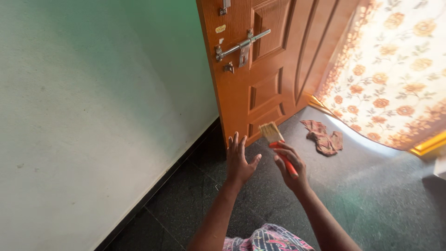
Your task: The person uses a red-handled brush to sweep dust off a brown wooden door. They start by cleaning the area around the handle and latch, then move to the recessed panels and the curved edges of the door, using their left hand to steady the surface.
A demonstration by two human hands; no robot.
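My right hand (291, 168) grips a paintbrush (277, 142) by its red handle, with the pale bristles pointing up towards the bottom of an orange-brown wooden door (267, 88). Just left of it, my left hand (239, 159) is raised with fingers spread and holds nothing. Its fingertips are close to the lower edge of the door. The door stands ajar and carries a metal sliding bolt (240, 46).
A pale green wall (93, 116) with a dark skirting runs along the left. A crumpled patterned cloth (324, 137) lies on the dark speckled floor (381, 200). A floral curtain (395, 69) hangs at the right.
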